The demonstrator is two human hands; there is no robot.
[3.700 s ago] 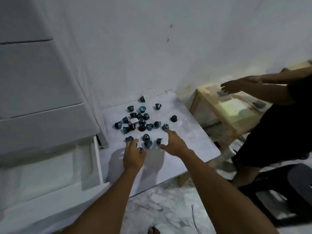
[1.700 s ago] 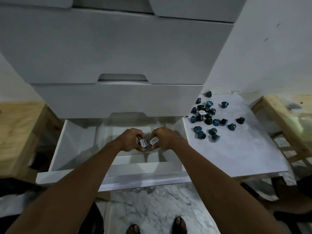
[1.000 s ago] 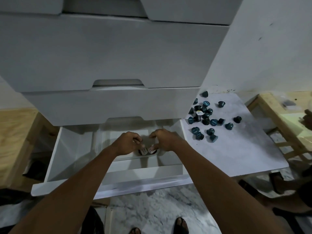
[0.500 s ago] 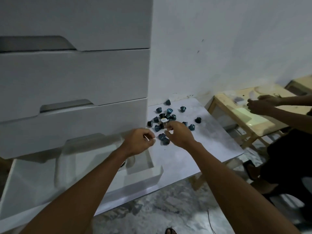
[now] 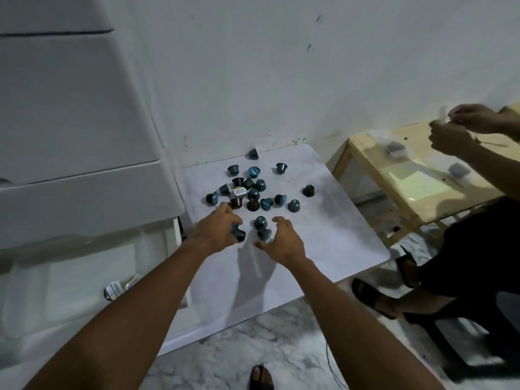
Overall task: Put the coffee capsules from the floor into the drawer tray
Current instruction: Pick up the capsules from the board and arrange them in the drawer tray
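White drawer tray (image 5: 67,280) sits at the lower left under your left forearm — its near edge and much of its interior are cut off by that arm and washed out by the dim light. Two capsules in the tray (image 5: 119,287) show only their pale printed lids; their bodies cannot be made out.

Coffee capsules (image 5: 250,192) lie scattered on a pale marbled board (image 5: 332,237) set on the floor beside the drawer unit (image 5: 70,108). They are small tapered cups, mostly teal-blue with a few dark brown, some upright, some tipped; one shows a white printed lid (image 5: 239,191). One capsule lies apart by the wall (image 5: 252,153), another dark one off to the right (image 5: 308,190).

Your left hand (image 5: 218,230) is palm down at the near edge of the cluster, fingers curled around a dark capsule (image 5: 239,235) — whether it is lifted or on the board cannot be told. Your right hand (image 5: 282,239) hovers just beside it, fingers and thumb spread in a loose claw around a teal capsule (image 5: 264,233), not closed on it.

Another person's hands (image 5: 461,128) at the upper right are blurred, above a wooden table (image 5: 374,161).
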